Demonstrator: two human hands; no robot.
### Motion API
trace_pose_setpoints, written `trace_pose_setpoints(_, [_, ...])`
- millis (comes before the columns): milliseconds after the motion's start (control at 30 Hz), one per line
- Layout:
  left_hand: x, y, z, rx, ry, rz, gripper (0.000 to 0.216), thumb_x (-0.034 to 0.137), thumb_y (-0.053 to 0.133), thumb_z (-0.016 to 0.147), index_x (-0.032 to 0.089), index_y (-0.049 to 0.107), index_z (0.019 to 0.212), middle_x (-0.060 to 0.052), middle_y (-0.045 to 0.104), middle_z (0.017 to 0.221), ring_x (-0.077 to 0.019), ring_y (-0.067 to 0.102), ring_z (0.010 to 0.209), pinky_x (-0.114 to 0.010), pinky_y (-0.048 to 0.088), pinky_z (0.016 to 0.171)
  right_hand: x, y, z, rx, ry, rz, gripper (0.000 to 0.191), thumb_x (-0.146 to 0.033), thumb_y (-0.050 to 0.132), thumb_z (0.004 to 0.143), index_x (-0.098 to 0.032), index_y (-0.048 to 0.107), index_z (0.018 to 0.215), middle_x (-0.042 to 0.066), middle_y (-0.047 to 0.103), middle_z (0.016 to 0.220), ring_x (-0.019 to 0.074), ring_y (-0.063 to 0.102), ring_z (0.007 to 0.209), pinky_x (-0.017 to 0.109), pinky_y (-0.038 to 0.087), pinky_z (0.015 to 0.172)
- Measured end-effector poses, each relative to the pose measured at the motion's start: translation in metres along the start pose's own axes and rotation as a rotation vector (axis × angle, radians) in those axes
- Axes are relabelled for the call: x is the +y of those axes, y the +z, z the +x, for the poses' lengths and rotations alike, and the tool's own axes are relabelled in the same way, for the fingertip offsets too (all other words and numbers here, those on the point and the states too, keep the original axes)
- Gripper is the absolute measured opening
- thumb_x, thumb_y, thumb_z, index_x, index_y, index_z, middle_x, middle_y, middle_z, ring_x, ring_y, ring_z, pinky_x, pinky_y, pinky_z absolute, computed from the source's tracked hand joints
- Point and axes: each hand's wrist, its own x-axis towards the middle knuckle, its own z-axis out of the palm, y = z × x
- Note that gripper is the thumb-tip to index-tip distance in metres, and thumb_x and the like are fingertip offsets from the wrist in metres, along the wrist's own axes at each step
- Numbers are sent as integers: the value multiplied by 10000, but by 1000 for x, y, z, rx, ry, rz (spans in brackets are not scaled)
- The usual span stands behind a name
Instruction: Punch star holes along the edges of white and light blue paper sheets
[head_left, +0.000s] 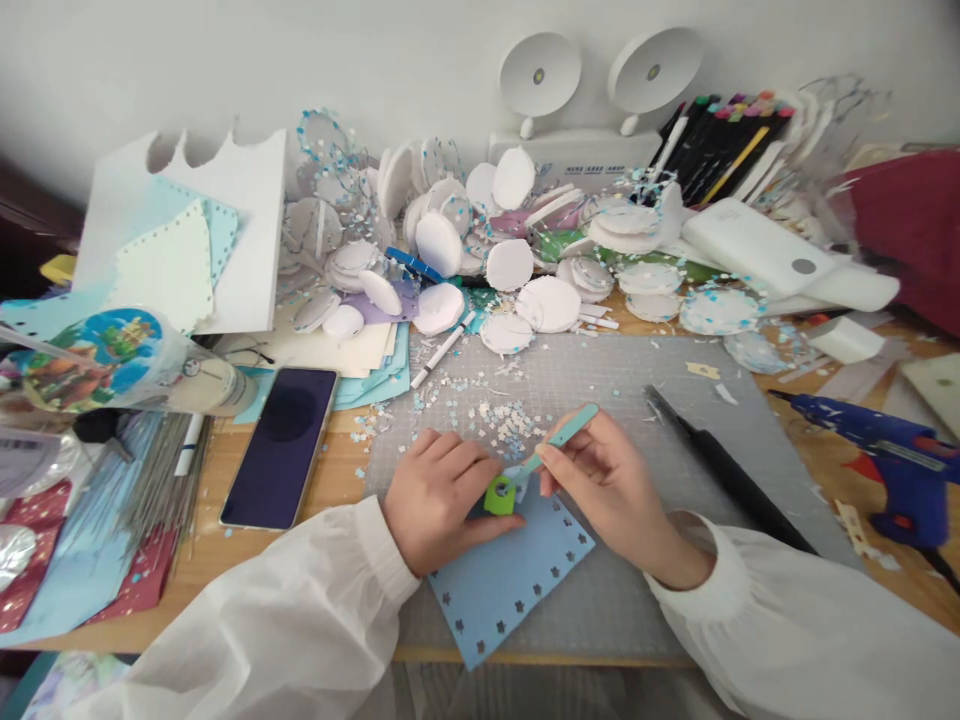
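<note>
My left hand (444, 500) is closed round a small bright green craft punch (499, 496), thumb along its near side. The punch sits at the far edge of a blue sheet of paper (510, 580) with flower-shaped holes along its borders. Between the thumb and fingers of my right hand (611, 490) are slim teal tweezers (574, 425), their lower end reaching down to the punch. Whether the tips grip anything is too small to tell. Tiny blue and white paper flowers (499, 418) lie scattered just beyond my hands.
Under the paper lies a grey cutting mat (622, 370). A phone (281, 447) is at the left; a black-handled tool (720, 465) and a blue glue gun (877, 430) lie at the right. White discs (510, 265) crowd the back, before a lamp (574, 155).
</note>
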Motion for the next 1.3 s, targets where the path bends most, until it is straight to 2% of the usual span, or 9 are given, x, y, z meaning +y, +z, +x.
trace_pose_setpoints(367, [-1, 0, 0, 4, 0, -5, 420, 546, 603, 795, 161, 621, 965, -53, 676, 875, -193, 564, 743, -344, 367, 671, 8, -6, 6, 8, 84, 131, 150, -314, 594, 853, -208, 504, 796, -66, 536, 574, 87, 541, 491, 218, 443, 471])
trace_pose_setpoints(567, [-1, -1, -1, 11, 5, -3, 413, 530, 623, 785, 161, 623, 970, -54, 672, 876, -192, 571, 742, -344, 380, 675, 7, -15, 15, 193, -66, 7, 134, -310, 588, 853, -251, 468, 856, -24, 589, 687, 149, 628, 580, 301, 529, 539])
trace_pose_setpoints(700, [-1, -2, 0, 45, 38, -20, 386, 506, 629, 789, 160, 621, 958, -55, 672, 849, -184, 573, 726, -337, 392, 671, 13, -17, 22, 208, -144, -34, 132, -323, 560, 863, -278, 441, 898, 30, 602, 829, 194, 656, 610, 343, 537, 491])
trace_pose_setpoints(833, [5, -14, 3, 115, 113, -79, 379, 457, 685, 758, 146, 615, 962, -57, 671, 822, -177, 569, 695, -326, 402, 635, 17, -22, 26, 182, -131, -55, 103, -326, 518, 882, -273, 431, 898, 29, 589, 848, 192, 644, 602, 353, 531, 499])
trace_pose_setpoints(933, [16, -36, 2, 168, 121, -167, 417, 433, 737, 712, 141, 616, 985, -56, 660, 795, -174, 566, 676, -322, 415, 620, 16, -30, 29, 232, -202, -185, 77, -315, 472, 901, -257, 425, 885, -7, 552, 769, 155, 598, 563, 323, 513, 526])
trace_pose_setpoints(1067, [26, -73, -14, 231, -48, -387, 418, 403, 760, 699, 178, 633, 1028, -59, 643, 833, -176, 578, 721, -314, 462, 646, 14, -41, 34, 292, -281, -403, 67, -289, 457, 889, -232, 425, 873, -43, 481, 684, 121, 518, 529, 264, 448, 505])
trace_pose_setpoints(1133, [26, -84, -27, 320, -167, -530, 381, 410, 750, 708, 210, 651, 1017, -56, 643, 834, -188, 580, 752, -312, 480, 651, 15, -46, 36, 310, -299, -455, 66, -274, 473, 867, -223, 433, 853, -45, 467, 678, 115, 487, 538, 250, 414, 504])
trace_pose_setpoints(1233, [26, -87, -47, 541, -455, -703, 290, 449, 686, 750, 231, 689, 942, -49, 653, 838, -202, 582, 782, -311, 490, 650, 21, -54, 39, 311, -313, -570, 70, -243, 530, 811, -211, 470, 830, -67, 419, 609, 109, 431, 520, 243, 358, 516])
trace_pose_setpoints(1300, [27, -82, -57, 617, -693, -813, 270, 458, 669, 751, 220, 703, 874, -39, 670, 815, -196, 598, 744, -296, 496, 622, 23, -59, 41, 289, -317, -646, 97, -229, 570, 773, -201, 513, 847, -83, 384, 556, 108, 401, 491, 250, 338, 523])
